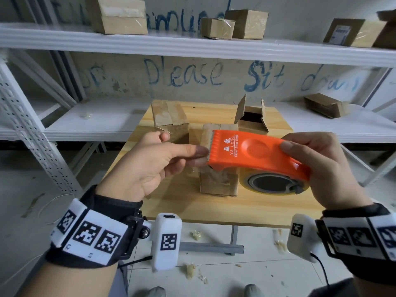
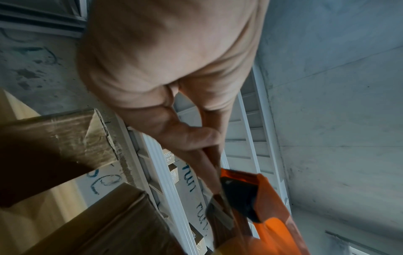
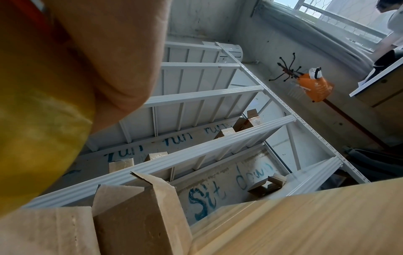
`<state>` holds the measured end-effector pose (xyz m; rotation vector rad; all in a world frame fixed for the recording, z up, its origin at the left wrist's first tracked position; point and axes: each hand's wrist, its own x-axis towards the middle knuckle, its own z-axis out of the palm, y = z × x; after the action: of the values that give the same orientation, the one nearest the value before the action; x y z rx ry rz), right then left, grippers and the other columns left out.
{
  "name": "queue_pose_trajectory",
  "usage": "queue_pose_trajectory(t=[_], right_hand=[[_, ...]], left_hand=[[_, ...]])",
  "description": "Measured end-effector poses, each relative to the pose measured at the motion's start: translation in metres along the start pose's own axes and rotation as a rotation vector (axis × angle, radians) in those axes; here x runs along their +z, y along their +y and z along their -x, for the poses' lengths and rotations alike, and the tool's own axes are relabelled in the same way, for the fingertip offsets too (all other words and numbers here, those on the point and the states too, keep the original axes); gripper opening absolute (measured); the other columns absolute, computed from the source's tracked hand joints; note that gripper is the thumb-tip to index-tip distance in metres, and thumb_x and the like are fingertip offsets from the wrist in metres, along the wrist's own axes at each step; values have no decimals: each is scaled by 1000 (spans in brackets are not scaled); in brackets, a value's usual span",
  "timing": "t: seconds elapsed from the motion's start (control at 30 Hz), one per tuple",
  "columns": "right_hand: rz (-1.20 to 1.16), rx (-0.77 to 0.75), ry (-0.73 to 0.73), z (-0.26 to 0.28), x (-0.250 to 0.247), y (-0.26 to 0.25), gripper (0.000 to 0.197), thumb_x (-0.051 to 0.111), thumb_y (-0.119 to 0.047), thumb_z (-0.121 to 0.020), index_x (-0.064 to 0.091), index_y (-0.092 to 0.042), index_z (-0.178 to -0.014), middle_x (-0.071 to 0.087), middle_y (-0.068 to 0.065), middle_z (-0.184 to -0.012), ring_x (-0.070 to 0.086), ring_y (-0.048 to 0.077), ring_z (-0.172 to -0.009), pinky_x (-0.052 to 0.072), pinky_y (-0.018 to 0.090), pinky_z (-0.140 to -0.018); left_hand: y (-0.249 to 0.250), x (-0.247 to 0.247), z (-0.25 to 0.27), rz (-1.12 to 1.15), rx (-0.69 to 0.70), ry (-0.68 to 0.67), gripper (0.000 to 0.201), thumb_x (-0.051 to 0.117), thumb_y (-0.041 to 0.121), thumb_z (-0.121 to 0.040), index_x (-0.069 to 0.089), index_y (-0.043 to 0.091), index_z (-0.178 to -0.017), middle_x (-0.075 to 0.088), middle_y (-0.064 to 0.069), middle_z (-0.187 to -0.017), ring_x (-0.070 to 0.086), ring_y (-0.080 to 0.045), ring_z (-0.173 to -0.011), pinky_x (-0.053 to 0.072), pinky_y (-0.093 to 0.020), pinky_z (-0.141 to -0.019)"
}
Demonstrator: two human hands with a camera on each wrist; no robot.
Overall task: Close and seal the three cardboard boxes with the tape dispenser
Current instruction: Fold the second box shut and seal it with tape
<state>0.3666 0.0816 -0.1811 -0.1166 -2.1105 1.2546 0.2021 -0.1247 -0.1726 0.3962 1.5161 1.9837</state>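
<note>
My right hand grips an orange tape dispenser holding a roll of clear tape, raised above the wooden table. My left hand pinches the tape end at the dispenser's toothed front edge; the left wrist view shows those fingers on the tape by the orange dispenser. Under the dispenser stands a closed cardboard box. A taped box stands at the back left. A box with raised flaps stands open at the back right.
White metal shelving runs behind the table and carries other cardboard boxes. Scraps of tape litter the floor under the table's front edge. A second orange dispenser hangs on the far wall in the right wrist view.
</note>
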Motion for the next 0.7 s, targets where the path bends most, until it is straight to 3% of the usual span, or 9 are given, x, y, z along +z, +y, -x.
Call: queue_pose_trajectory(t=[0.07,0.17,0.33,0.5,0.63,0.7], right_hand=[[-5,11,0,2,-2,1,39,55,-21,-84,50,4,-55,31,14,-49,32,22,-42,23,23,-39],[0,24,-7,3,-2,1,36,55,-20,-85,54,-6,-52,35,5,-47,34,17,-40,25,21,-38],[5,21,-10,3,-2,1,36,54,-20,-85,52,-10,-50,36,1,-48,33,17,-42,25,22,-41],[41,38,-44,4,-2,7,46,57,-27,-83,49,10,-58,31,17,-50,31,26,-41,24,23,-38],[38,31,-36,3,-3,2,39,55,-22,-85,49,-1,-53,35,1,-48,31,16,-42,25,21,-41],[46,25,-40,3,-4,2,40,55,-22,-85,48,1,-53,34,4,-48,31,17,-43,24,22,-42]], left_hand=[[-2,-1,-1,2,-13,0,64,77,-5,-58,26,21,-86,76,-19,-81,73,-22,-57,42,-12,-36],[-5,-2,-2,17,-41,5,56,69,-13,-80,25,21,-88,76,-20,-82,74,-22,-58,44,-12,-37],[-7,-2,-3,16,-46,0,56,70,-13,-80,25,20,-90,76,-19,-81,73,-21,-56,44,-12,-36],[-10,-2,-2,29,-61,-4,56,64,-15,-85,22,20,-94,75,-18,-75,72,-22,-53,43,-12,-37],[-6,-4,-2,23,-53,1,55,64,-15,-85,23,20,-91,76,-19,-79,73,-23,-56,43,-12,-37],[-8,-3,-2,14,-56,4,56,66,-15,-85,23,20,-92,76,-19,-78,73,-23,-56,43,-12,-37]])
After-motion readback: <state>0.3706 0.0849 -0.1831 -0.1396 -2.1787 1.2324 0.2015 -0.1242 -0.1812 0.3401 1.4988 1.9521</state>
